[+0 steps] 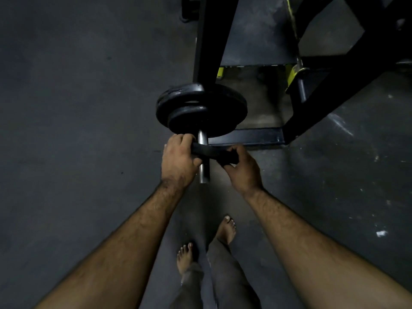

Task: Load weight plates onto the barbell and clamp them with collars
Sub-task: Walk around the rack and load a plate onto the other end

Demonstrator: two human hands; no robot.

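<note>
A steel barbell sleeve [204, 172] points toward me, resting on a black rack. Black weight plates sit on it: a large plate [225, 108] behind and a smaller plate [187, 121] in front of it. A black collar [211, 152] is on the sleeve, a short way out from the plates. My left hand [178, 159] grips the collar's left side, and my right hand [240, 170] pinches its right handle. The sleeve's end sticks out below the collar between my hands.
The black rack frame [211, 41] with yellow-green parts [294, 74] rises behind the plates, and its base bar [245, 137] lies on the dark floor to the right. My bare feet [225, 230] stand below the sleeve end.
</note>
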